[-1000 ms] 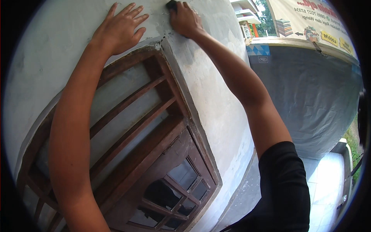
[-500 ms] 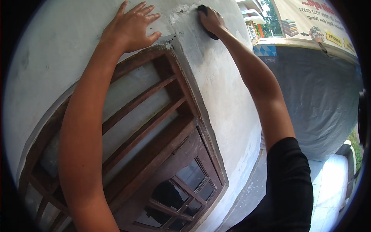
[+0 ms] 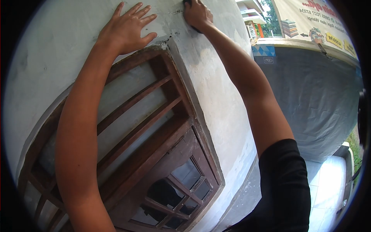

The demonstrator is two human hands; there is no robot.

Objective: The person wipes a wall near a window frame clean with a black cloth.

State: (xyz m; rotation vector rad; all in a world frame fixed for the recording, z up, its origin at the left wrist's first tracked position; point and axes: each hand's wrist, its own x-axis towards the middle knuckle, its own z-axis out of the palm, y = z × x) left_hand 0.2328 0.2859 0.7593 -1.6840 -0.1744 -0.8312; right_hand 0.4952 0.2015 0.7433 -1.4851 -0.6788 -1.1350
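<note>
Rubbing, likely, at patchy grey plastered wall (image 3: 50, 73). Above brown wooden door frame (image 3: 133, 63): empty left hand (image 3: 125, 33), fingers splayed; above and right of frame's corner, right hand (image 3: 198, 16) gripping part-hidden black block (image 3: 187, 2). Next stroke probably wants even pressure.

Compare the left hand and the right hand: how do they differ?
The left hand is spread, holding nothing visible; the right hand curls over a dark object. The left hand is above the wooden frame, the right hand beyond its upper corner. Both are raised at the wall.
</note>
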